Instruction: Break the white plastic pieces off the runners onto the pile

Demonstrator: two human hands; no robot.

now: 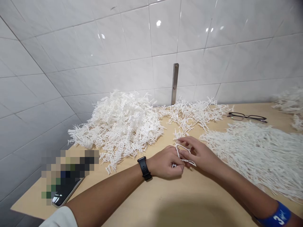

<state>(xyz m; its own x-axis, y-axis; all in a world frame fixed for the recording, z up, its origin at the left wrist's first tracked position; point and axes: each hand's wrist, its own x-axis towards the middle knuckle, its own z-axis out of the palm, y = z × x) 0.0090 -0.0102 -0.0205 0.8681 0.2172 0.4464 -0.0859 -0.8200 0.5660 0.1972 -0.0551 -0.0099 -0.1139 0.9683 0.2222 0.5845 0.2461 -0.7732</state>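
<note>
My left hand (168,162) is closed, with fingers curled round some thin white plastic-looking strips (178,150). A bit of white also shows in the curl of its fist. My right hand (197,154) meets it just to the right, its thumb and fingers bent in round the same strips, and some loose ends stick out below it. The right fingertips are partly hidden. Behind the left hand rises a big heap of white branched strips (125,123). A smaller scatter of branched strips (194,112) lies beyond both hands. Straighter white strips (258,154) spread in a wide pile beside my right forearm.
A pair of eyeglasses (247,117) lies at the back right of the wooden table (146,201). Near the left edge is a phone (67,190), partly blurred out. A tiled wall (132,41) with a metal bar (175,83) stands behind. More strips (290,101) lie far right.
</note>
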